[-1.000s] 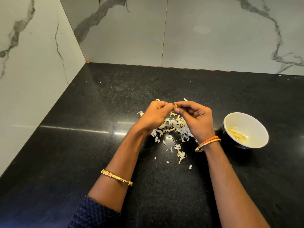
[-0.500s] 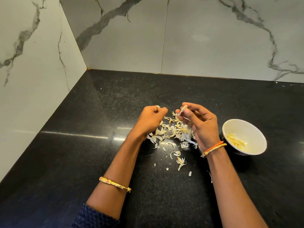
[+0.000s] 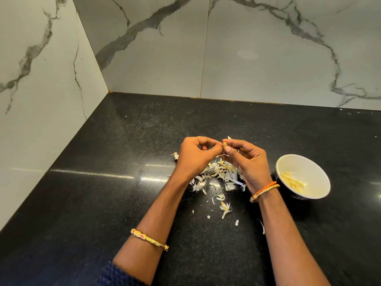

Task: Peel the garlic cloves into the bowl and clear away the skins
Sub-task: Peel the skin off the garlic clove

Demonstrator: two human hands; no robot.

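Both hands meet directly above the pile of skins (image 3: 218,174), judged so that peelings drop onto the one heap. The left hand (image 3: 195,155) and right hand (image 3: 247,162) each pinch the same small garlic clove (image 3: 224,144) between fingertips, a strand of skin hanging below it. The bowl (image 3: 288,162) sits just right of the pile on the counter (image 3: 103,193), holding peeled cloves (image 3: 292,180), near enough for a short drop. Left of the pile the dark counter runs to the wall; behind it, more counter before the marble backsplash (image 3: 247,58)
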